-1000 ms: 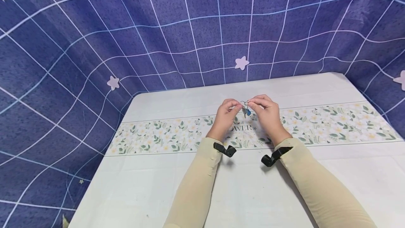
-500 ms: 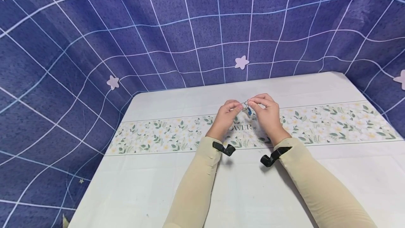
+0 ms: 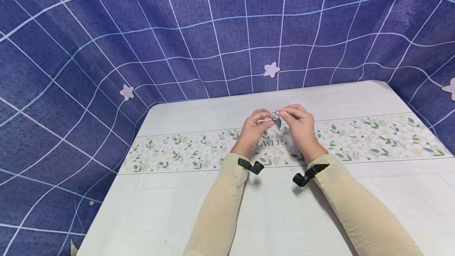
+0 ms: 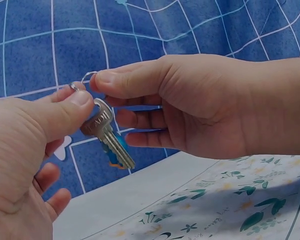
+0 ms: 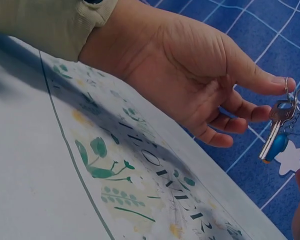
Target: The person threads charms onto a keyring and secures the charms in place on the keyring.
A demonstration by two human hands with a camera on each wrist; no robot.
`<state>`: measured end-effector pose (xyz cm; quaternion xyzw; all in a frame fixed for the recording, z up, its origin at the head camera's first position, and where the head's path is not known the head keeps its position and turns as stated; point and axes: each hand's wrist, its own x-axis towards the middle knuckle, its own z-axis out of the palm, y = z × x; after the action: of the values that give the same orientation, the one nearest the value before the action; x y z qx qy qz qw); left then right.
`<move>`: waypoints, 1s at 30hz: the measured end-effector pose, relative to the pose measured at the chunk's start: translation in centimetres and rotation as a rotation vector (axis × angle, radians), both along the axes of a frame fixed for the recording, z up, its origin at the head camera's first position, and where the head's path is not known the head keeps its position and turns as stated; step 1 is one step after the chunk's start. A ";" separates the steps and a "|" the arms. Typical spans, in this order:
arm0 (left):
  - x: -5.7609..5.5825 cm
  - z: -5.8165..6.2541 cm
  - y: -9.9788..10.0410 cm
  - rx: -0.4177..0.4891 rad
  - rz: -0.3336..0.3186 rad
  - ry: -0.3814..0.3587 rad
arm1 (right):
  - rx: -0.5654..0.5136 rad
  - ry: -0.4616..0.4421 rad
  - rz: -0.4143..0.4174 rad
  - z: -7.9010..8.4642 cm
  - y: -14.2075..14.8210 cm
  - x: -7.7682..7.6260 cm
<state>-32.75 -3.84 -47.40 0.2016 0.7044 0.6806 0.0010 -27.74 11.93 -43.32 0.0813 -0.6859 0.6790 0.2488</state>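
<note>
Both hands are raised together over the printed strip, with a key and a blue charm hanging between them. My left hand [image 3: 251, 129] pinches a metal key ring between thumb and forefinger. Across from it, my right hand [image 3: 300, 127] pinches the thin wire of a ring [image 5: 287, 86] with thumb and forefinger, its other fingers loosely curled. The silver key [image 4: 109, 130] hangs blade down near the left thumb. Behind the key dangles the small blue charm [image 5: 278, 147] with an orange tip, on a short chain. Fingertips partly hide the rings.
A white tablecloth [image 3: 153, 212] with a flower-printed strip [image 3: 199, 153] covers the table. Behind and at both sides hangs a blue grid-patterned curtain [image 3: 227, 38] with stars. Each sleeve carries a black wrist mount [image 3: 251, 166].
The key and blue charm have turned and swung between the fingers. The left fingers have shifted their pinch slightly; both arms stay almost where they were.
</note>
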 end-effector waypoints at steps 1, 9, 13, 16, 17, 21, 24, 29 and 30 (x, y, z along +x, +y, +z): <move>0.0 0.0 0.0 0.008 0.001 0.001 | -0.013 -0.006 0.007 0.0 0.0 0.0; 0.2 0.1 0.1 0.011 0.027 0.006 | -0.051 -0.022 0.035 -0.2 -0.1 -0.2; 0.1 0.0 0.2 -0.006 0.043 0.031 | -0.063 -0.017 0.037 -0.2 -0.1 -0.2; 0.1 0.0 0.2 -0.002 0.072 0.044 | -0.068 -0.019 0.039 -0.3 -0.2 -0.3; 0.1 0.0 0.2 0.002 0.082 0.045 | -0.071 -0.012 0.039 -0.6 -0.1 -0.6; 0.6 0.7 0.2 0.037 0.077 0.024 | -0.062 -0.010 0.031 -1.9 0.1 -1.5; 1.3 1.8 0.0 0.043 0.047 -0.011 | -0.050 -0.015 0.021 -2.7 0.2 -2.2; 1.8 2.5 -0.1 0.024 0.019 -0.064 | -0.053 -0.026 0.022 -2.3 0.1 -1.8; 1.8 2.5 -0.2 0.020 0.013 -0.070 | -0.048 -0.027 0.021 -1.9 0.0 -1.6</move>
<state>-30.92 -3.99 -44.91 0.1731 0.6984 0.6942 0.0189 -29.31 11.96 -45.23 0.0733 -0.6717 0.6991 0.2340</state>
